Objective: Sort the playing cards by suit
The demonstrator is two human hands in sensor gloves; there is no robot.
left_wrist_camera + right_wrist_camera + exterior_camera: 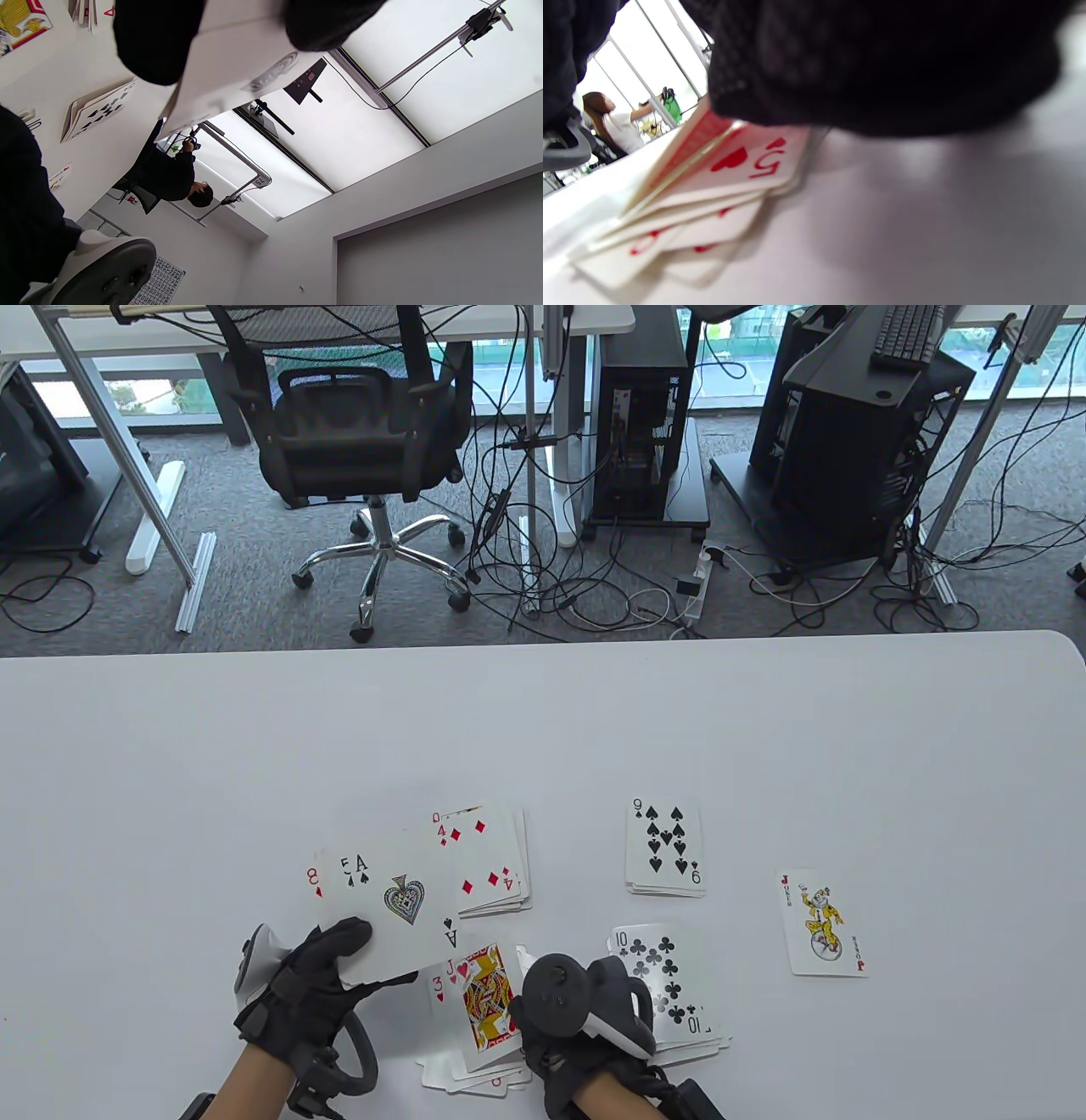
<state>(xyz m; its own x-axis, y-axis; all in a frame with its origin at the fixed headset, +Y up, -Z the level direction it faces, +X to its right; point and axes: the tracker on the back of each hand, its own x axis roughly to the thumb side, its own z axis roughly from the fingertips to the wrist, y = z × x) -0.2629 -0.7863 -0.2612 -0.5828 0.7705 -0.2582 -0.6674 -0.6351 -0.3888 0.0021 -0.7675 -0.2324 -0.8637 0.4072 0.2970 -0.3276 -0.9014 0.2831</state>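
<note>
Table view: right hand [585, 1010] rests on hearts pile [475, 1018], grip unclear; left hand [310, 984] grips fan w/ ace of spades [394, 912] — beside diamonds pile [488, 857]. Left wrist view: fingers [157, 38] pinch fan. Right wrist view: heart cards [734, 169] under glove — blurry.

Black gloves cover the left hand [310, 984] and right hand [577, 1027], each with a white-and-black tracker, forearms bare.

The playing cards [663, 848] look like smooth, slightly glossy paper. The table [254, 746] is matt white. Both gloves [310, 993] are black woven cloth; the trackers [624, 1010] are smooth plastic.
</note>
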